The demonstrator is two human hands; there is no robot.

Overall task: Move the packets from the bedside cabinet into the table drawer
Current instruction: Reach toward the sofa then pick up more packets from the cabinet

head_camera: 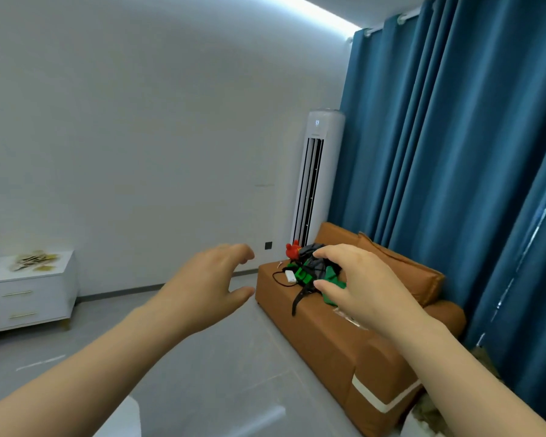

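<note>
While packets point(35, 261) lie heaped on top of bedside cabinet point(29, 305), far left, well apart from both hands, step in hand looks like approach; nothing picked up yet. L hand point(208, 279) mid-air, fingers loosely curled, empty. R hand point(360, 285) same, empty, in front of sofa point(344, 339). No table drawer in view. Next, prob.: turn left, close on cabinet, grasp packets.

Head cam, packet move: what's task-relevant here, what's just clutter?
Job: packets on the bedside cabinet; left hand and right hand, both empty.
Lying about: sofa with bag and red toy on it; air conditioner; curtains.
</note>
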